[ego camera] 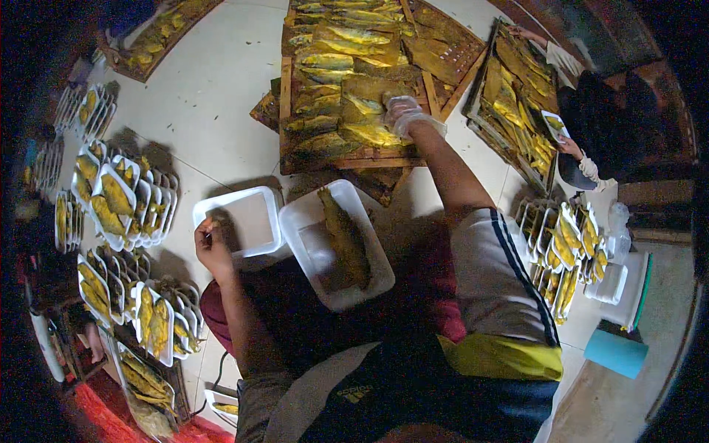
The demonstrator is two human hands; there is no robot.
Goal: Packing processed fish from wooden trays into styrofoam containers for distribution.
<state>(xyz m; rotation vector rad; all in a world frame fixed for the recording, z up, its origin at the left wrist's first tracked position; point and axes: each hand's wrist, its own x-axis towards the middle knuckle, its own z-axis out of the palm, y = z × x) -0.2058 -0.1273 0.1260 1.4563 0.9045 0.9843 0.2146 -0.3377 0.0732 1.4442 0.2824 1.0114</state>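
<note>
My right hand (403,114), in a clear plastic glove, reaches over a wooden-framed rack (354,164) covered with rows of yellow dried fish. Its fingers are at the end of one fish (363,105); whether they grip it is hidden. My left hand (213,246) is curled at the left edge of an empty white foam tray (271,221), and I cannot tell if it holds anything. Between my hands, in front of my body, a second foam tray (307,243) bears one dried fish (346,238) in shadow.
Filled foam trays (113,207) stand on edge in clusters at left, with more filled trays (565,238) at right. Another person's hand (570,148) holds a tray beside a second fish rack (507,105). A blue roll (616,353) lies at lower right on the tiled floor.
</note>
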